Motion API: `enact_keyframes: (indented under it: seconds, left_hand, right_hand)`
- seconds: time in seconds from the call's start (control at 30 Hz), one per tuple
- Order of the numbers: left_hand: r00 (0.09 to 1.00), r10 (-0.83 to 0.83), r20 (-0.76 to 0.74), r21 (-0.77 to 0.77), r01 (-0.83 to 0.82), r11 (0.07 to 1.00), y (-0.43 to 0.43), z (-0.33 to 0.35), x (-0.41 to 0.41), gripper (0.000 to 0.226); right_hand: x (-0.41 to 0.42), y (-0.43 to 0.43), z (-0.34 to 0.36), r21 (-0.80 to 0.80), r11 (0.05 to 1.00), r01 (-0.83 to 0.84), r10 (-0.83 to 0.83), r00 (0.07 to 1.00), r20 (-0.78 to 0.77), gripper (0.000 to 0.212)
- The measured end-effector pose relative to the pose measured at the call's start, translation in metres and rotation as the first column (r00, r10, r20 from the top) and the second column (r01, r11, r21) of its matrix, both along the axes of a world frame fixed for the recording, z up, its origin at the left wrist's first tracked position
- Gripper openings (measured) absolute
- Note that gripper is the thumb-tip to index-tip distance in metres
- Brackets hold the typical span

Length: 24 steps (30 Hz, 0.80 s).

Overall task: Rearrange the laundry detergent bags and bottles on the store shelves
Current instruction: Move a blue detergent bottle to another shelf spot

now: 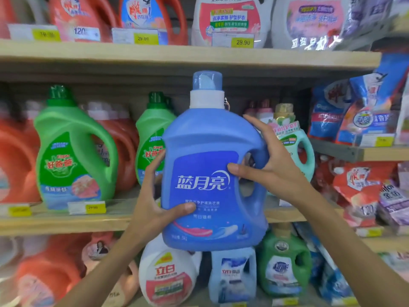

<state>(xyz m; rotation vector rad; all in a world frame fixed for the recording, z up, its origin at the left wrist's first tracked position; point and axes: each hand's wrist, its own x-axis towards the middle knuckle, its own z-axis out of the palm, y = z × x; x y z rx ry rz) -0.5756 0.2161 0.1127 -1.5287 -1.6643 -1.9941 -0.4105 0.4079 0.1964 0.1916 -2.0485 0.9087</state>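
I have the blue bottle (212, 173) up in front of the middle shelf (66, 224), my left hand (152, 202) cupped around its lower side with the thumb across the label, my right hand (270, 160) closed on the handle side. It looks heavy, so a loose grip could let it tip or drop onto the white bottle (168, 278) below. The gap between the green bottle (152, 138) and the mint bottle (296, 147) is tight, and the cap (207, 80) sits near the upper shelf edge (199, 56).

The middle shelf (66, 220) carries a green bottle (73, 156) (upright), red bottles (124, 149) behind it, another green bottle (152, 138) to its right.
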Motion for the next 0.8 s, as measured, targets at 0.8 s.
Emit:
enact_keyframes:
  seconds: [0.8]
  left_hand:
    - [0.906, 0.015, 0.424, -0.193, 0.074, 0.978, -0.19, -0.135, 0.118, 0.093]
  right_hand:
    - [0.076, -0.161, -0.146, -0.206, 0.976, 0.076, -0.006, 0.947, 0.32, 0.09]
